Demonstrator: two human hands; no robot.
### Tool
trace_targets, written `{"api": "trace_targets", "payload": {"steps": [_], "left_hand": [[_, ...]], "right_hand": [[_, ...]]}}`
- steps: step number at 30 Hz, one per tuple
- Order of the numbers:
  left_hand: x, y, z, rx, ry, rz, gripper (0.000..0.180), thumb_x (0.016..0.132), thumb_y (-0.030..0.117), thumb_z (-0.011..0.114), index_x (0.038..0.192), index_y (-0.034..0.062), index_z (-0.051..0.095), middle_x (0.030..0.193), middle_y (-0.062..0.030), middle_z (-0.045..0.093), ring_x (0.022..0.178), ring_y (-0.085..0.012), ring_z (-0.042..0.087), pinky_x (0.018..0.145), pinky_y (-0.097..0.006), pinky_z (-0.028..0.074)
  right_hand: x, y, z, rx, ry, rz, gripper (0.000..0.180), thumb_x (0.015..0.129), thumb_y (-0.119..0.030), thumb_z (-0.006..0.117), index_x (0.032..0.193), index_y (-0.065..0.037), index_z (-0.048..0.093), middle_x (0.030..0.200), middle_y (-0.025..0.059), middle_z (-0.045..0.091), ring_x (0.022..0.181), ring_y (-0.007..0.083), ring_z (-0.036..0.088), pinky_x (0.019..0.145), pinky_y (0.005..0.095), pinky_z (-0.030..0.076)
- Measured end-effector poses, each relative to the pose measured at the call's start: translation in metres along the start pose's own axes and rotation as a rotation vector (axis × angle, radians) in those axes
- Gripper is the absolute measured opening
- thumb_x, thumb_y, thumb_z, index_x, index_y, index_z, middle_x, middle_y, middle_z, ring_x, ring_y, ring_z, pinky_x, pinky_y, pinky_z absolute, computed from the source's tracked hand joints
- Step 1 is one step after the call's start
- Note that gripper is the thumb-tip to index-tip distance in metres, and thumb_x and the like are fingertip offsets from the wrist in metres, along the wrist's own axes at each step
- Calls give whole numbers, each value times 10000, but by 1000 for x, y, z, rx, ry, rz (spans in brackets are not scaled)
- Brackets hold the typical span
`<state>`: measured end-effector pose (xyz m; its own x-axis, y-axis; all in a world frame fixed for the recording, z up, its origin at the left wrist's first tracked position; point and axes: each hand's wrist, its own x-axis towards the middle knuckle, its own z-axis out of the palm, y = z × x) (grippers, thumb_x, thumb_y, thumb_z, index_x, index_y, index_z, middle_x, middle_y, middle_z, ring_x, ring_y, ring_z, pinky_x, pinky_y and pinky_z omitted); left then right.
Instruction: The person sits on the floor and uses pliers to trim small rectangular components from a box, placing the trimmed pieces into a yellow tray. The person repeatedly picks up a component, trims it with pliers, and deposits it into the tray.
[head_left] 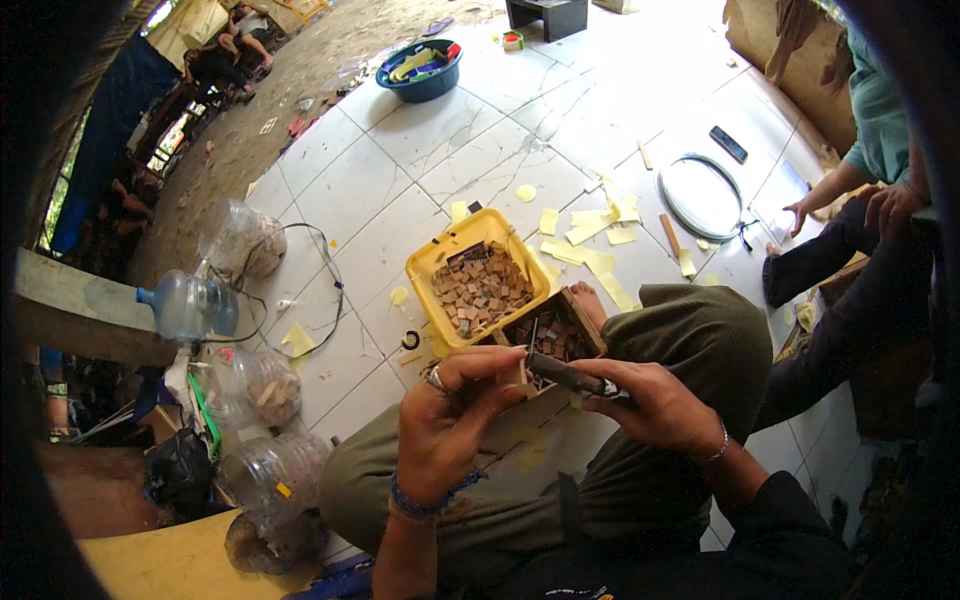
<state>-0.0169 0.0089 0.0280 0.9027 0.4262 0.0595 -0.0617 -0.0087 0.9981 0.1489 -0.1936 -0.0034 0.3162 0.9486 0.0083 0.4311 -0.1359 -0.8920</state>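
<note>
My left hand (442, 425), with a ring and a blue wrist cord, is closed in a pinch. Whatever lies between its fingertips is too small to make out. Close beside it, my right hand (655, 405) grips a dark brown, bar-shaped tool (562, 373) with shiny metal at the end by my palm. The tool's other end reaches the left fingertips. Just beyond my hands, a wooden box (590, 325) holds brown pieces, partly hidden by the left hand. Against it stands a yellow plastic basin (424, 290) filled with small square brown pieces (480, 290).
Yellow paper scraps (590, 250) litter the white tiles. A wire coil (662, 190) and a dark phone-like object (728, 144) lie at right, near a seated person (880, 190). Clear plastic jugs (255, 385) and a black cable (335, 270) are at left. A teal basin (420, 88) stands far off.
</note>
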Motion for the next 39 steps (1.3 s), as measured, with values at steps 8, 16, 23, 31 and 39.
{"api": "trace_targets", "payload": {"steps": [8, 16, 23, 31, 39], "left_hand": [[-3, 2, -8, 74, -83, 14, 311, 946, -120, 681, 1242, -29, 714, 1283, -145, 690, 1165, -190, 673, 1028, -313, 558], [2, 4, -4, -137, 21, -60, 386, 967, -59, 702, 1347, -14, 654, 1333, -137, 680, 1189, -193, 677, 1025, -320, 556], [1, 5, -5, -306, 80, -251, 337, 1007, 10, 690, 1340, -22, 647, 1287, -119, 706, 1098, -185, 719, 973, -307, 584], [0, 1, -4, -221, 146, -111, 326, 980, -4, 713, 1300, 3, 646, 1197, -75, 711, 1030, -116, 680, 938, -277, 569], [0, 2, -2, -205, 153, -119, 311, 960, 14, 735, 1261, 5, 658, 1152, -68, 717, 1019, -118, 680, 935, -288, 560]], "right_hand": [[-4, 3, -14, 214, -327, 221, 440, 1020, -198, 688, 1426, -109, 542, 1018, 212, 754, 973, 352, 758, 820, 424, 573], [6, 2, 9, -32, 61, -56, 532, 930, -44, 748, 1434, -112, 591, 1130, 144, 718, 980, 303, 725, 822, 422, 572], [6, 6, 7, -313, 99, -66, 675, 862, 2, 765, 1483, -187, 583, 1068, 125, 676, 896, 319, 713, 748, 426, 578], [8, 10, 10, -292, 233, -52, 669, 893, 45, 724, 1501, -184, 565, 1107, 142, 685, 934, 315, 733, 787, 423, 601], [7, 13, 11, -329, 217, 19, 623, 927, 14, 724, 1498, -177, 565, 1115, 146, 689, 948, 302, 739, 791, 422, 605]]}}
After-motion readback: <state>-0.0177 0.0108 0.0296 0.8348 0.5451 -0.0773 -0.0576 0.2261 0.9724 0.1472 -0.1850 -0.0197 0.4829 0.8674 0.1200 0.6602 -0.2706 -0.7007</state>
